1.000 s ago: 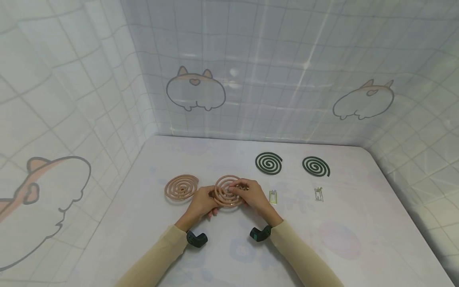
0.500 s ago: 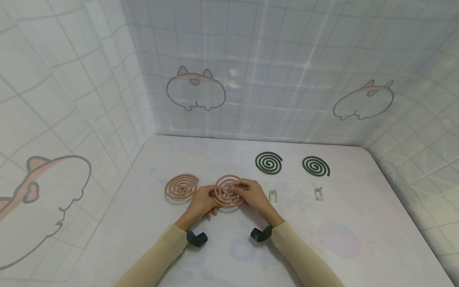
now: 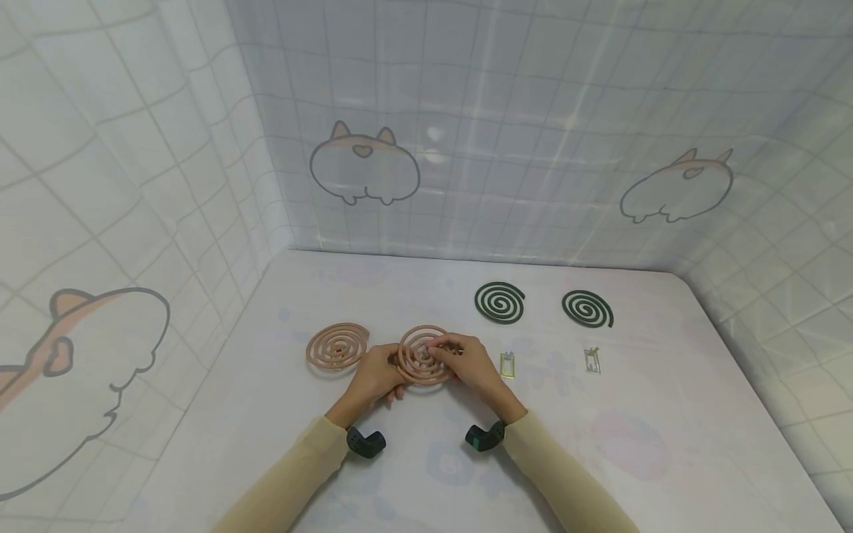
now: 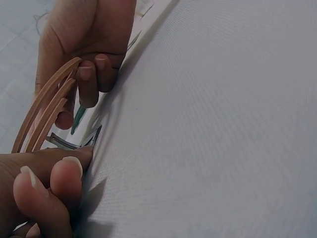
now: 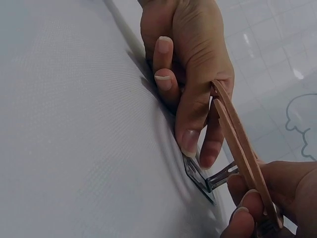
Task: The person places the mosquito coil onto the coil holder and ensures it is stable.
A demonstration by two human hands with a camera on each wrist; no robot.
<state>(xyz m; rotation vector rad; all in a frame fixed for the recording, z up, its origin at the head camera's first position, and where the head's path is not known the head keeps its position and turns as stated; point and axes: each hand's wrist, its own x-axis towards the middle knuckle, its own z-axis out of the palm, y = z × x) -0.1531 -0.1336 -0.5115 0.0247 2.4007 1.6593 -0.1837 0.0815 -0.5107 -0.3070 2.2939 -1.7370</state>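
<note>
A brown mosquito coil [image 3: 418, 355] is between my two hands just above the table. My left hand [image 3: 375, 374] holds a thin metal coil stand [image 5: 198, 179] under it, the thumb pinching the flat frame in the right wrist view. From the other side my right hand [image 3: 472, 363] reaches over the coil and pinches near its centre, where the stand's raised arm meets it. The exact contact at the centre is hidden by fingers. In the left wrist view the coil's rings [image 4: 47, 111] stand tilted between both hands.
Left of my hands, a second brown coil [image 3: 338, 347] sits with metal showing at its middle. Farther back lie two green coils, one nearer the centre [image 3: 500, 303] and one rightward [image 3: 586, 309]. Two small metal stands [image 3: 508, 366] lie in front of them on the white table [image 3: 426, 474].
</note>
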